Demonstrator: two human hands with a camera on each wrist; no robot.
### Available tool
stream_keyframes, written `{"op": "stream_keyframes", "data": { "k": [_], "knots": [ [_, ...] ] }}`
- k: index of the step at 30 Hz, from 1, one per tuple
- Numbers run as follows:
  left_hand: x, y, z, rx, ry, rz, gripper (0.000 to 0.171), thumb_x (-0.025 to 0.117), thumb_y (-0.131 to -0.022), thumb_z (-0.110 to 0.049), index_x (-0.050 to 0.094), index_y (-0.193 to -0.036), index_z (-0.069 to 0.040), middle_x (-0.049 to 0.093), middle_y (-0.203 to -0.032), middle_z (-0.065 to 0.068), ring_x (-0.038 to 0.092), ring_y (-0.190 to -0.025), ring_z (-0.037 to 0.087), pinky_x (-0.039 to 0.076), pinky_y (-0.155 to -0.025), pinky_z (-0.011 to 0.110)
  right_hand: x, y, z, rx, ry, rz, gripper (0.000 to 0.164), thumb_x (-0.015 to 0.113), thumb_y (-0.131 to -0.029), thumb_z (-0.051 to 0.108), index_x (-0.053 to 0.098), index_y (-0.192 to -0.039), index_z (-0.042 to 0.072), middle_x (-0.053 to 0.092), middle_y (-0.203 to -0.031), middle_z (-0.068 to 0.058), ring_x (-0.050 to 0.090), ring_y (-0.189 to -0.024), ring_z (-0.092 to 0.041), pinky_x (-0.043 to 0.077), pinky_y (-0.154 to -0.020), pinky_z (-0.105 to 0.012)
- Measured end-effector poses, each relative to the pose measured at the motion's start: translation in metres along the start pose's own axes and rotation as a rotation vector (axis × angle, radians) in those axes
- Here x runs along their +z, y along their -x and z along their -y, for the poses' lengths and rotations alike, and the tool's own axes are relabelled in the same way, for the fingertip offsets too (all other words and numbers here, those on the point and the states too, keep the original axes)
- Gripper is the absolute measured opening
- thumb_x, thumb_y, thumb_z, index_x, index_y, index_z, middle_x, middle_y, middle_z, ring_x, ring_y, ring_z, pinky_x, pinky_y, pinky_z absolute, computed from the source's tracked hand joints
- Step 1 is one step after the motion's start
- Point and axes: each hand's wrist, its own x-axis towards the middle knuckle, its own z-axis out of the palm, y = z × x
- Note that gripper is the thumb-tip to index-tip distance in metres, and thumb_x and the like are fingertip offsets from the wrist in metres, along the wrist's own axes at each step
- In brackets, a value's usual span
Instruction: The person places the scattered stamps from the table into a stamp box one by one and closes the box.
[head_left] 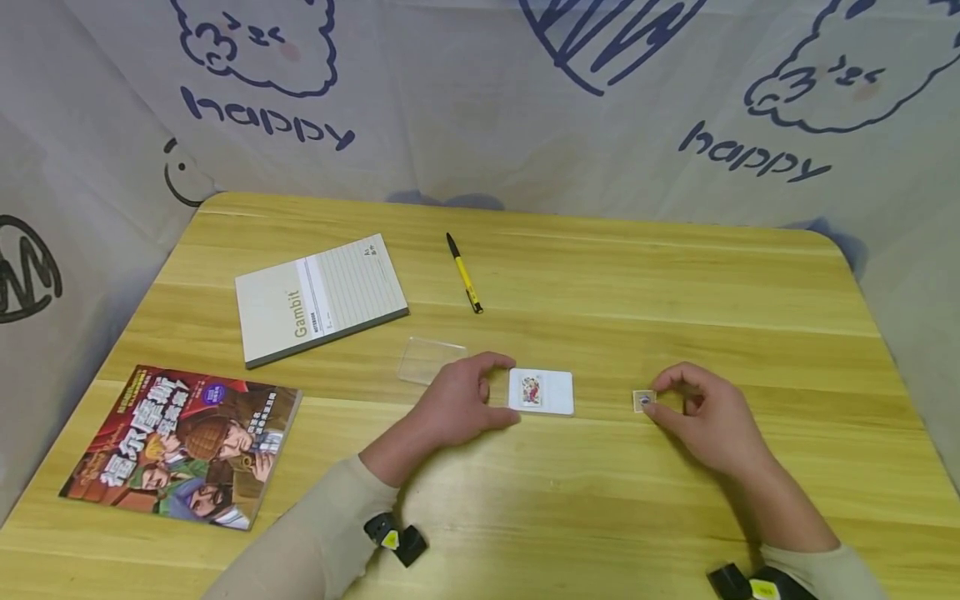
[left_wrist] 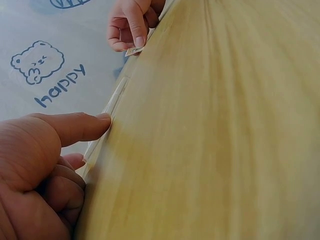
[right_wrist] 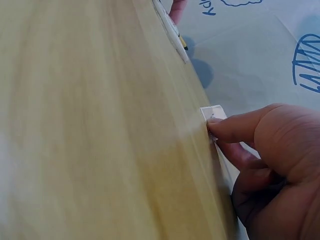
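Observation:
My left hand holds a thin white rectangular case by its left end, thumb at the near corner and a finger at the far one. On the case's left half lies a miniature playing card with a coloured figure. To the right, my right hand pinches a small square card between thumb and index finger, just above or at the table; its printed face is partly covered by the thumb. A clear plastic lid lies behind my left hand, partly hidden by it.
A grey-covered notebook lies at the back left, with a yellow and black pen to its right. An illustrated book is at the left front. Printed cloth hangs behind the wooden table.

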Motion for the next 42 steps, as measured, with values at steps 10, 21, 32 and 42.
{"op": "stream_keyframes", "data": {
  "k": [10, 21, 32, 42],
  "knots": [
    [-0.001, 0.0, -0.001, 0.004, -0.011, -0.007, 0.063, 0.089, -0.077, -0.018, 0.061, -0.132, -0.008, 0.046, -0.062, -0.002, 0.041, -0.052, 0.009, 0.036, -0.051, 0.028, 0.003, -0.003, 0.003, 0.031, -0.131, 0.01, 0.014, 0.079, -0.087, 0.007, 0.068, -0.095, 0.009, 0.071, -0.089, -0.006, 0.038, -0.049, -0.012, 0.033, -0.044, -0.029],
    [-0.002, 0.0, -0.001, 0.005, -0.002, -0.008, 0.063, 0.089, -0.077, -0.017, 0.06, -0.132, -0.007, 0.046, -0.062, -0.002, 0.04, -0.052, 0.009, 0.036, -0.052, 0.028, 0.012, -0.013, 0.019, 0.068, -0.306, 0.013, 0.018, 0.08, -0.085, 0.008, 0.068, -0.098, 0.004, 0.07, -0.088, -0.01, 0.037, -0.049, -0.009, 0.035, -0.044, -0.027],
    [-0.001, 0.0, -0.001, 0.002, 0.004, -0.004, 0.063, 0.088, -0.077, -0.018, 0.061, -0.132, -0.008, 0.044, -0.061, -0.003, 0.039, -0.052, 0.009, 0.035, -0.051, 0.028, 0.037, -0.025, 0.04, 0.043, -0.418, 0.077, 0.014, 0.08, -0.085, 0.005, 0.069, -0.093, 0.003, 0.07, -0.088, -0.012, 0.044, -0.05, -0.011, 0.036, -0.044, -0.026],
    [-0.001, 0.001, -0.001, -0.001, 0.015, -0.001, 0.062, 0.089, -0.076, -0.017, 0.061, -0.131, -0.008, 0.043, -0.06, -0.003, 0.039, -0.05, 0.008, 0.034, -0.049, 0.027, 0.054, -0.032, 0.053, 0.057, -0.37, 0.116, 0.014, 0.082, -0.084, 0.011, 0.07, -0.09, 0.007, 0.069, -0.084, -0.006, 0.04, -0.048, -0.011, 0.031, -0.043, -0.024]
  ]
}}
